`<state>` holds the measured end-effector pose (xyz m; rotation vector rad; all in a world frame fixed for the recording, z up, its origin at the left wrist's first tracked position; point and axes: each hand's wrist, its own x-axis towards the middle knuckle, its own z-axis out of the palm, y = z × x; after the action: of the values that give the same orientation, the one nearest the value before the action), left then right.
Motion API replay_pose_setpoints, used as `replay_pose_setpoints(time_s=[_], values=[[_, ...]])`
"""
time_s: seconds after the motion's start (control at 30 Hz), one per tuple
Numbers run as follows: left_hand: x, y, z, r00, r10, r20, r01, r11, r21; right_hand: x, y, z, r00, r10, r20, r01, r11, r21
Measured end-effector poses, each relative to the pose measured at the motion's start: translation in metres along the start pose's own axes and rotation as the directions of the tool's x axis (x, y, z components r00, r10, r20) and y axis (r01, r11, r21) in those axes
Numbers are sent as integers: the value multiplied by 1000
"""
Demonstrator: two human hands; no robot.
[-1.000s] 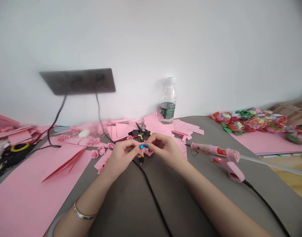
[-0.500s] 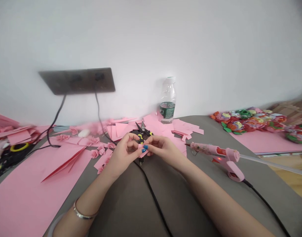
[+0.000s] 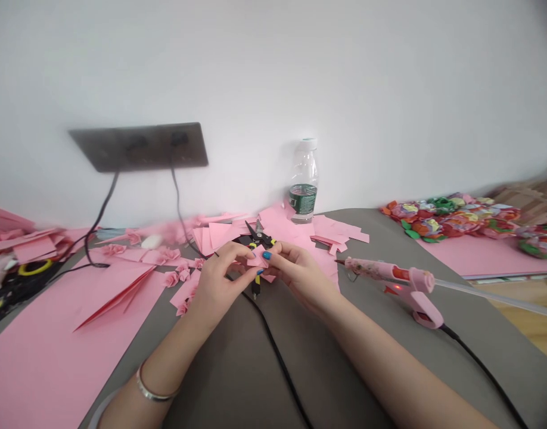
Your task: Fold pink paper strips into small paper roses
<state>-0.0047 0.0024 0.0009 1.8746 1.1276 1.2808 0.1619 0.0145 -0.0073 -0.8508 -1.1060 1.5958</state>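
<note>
Where the arms meet above the grey desk (image 3: 363, 232), the left hand (image 3: 220, 280) and right hand (image 3: 300, 277) hold a small pink paper piece (image 3: 258, 258), at 3 o'clock from the left hand and 9 o'clock from the right. Both hands' fingers (image 3: 267, 255) are closed on it.

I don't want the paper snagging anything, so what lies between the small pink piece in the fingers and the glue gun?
The right hand pinching the small pink paper piece is in line, above loose pink paper sheets. Those sheets reach almost to the nozzle of the pink hot glue gun.
</note>
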Motion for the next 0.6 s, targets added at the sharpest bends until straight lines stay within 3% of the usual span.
replay_pose_setpoints(time_s=[0.2, 0.47, 0.6], values=[[0, 2, -1, 999, 19, -28, -18, 999, 32, -1, -2, 1, 1000, -16, 21, 15, 1000, 17], [-3, -4, -6, 988, 130, -83, -107, 965, 241, -1, -2, 3, 1000, -16, 11, 16, 1000, 17], [-3, -3, -3, 994, 78, -81, -66, 988, 141, -1, -1, 3, 1000, -10, -17, 10, 1000, 27]])
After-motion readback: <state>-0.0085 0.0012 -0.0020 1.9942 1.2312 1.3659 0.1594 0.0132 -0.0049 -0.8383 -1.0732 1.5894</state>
